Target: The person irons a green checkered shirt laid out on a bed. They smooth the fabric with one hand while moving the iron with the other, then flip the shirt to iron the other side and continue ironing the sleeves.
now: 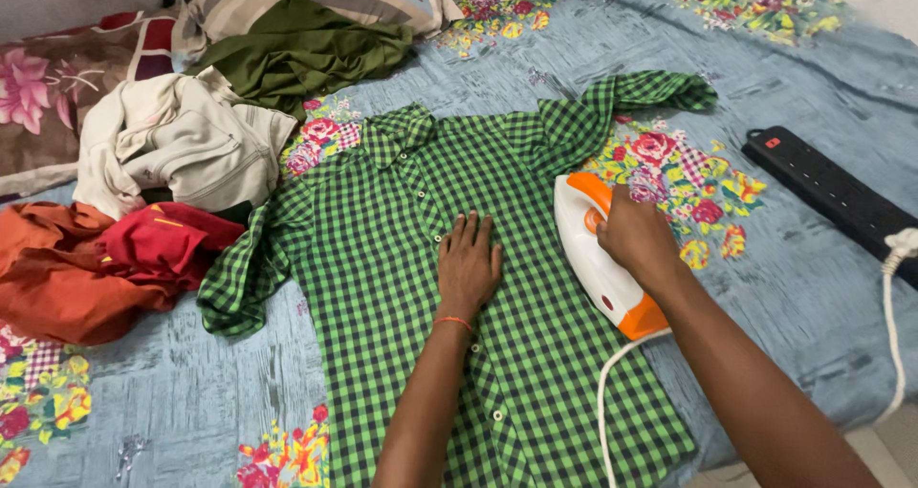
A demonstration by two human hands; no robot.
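the blue floral bedsheet (pixel 535 77) carries the whole setup, and spread flat across it lies the green checked shirt (pixel 421 287), front up, collar away from the person, with a heap of clothes (pixel 163 192) off to its left and a black power strip (pixel 832 187) well apart on the right. left hand (pixel 468 263) rests palm down on the shirt's front beside the button line, fingers released and flat, and it looks best kept pressing the cloth taut and clear of the soleplate. right hand (pixel 636 235) is clenched around the handle of the white and orange iron (pixel 598 259) on the shirt's right side near the sleeve, so slow straight strokes with its white cord (pixel 604 402) trailing behind look like the way to avoid fresh creases.
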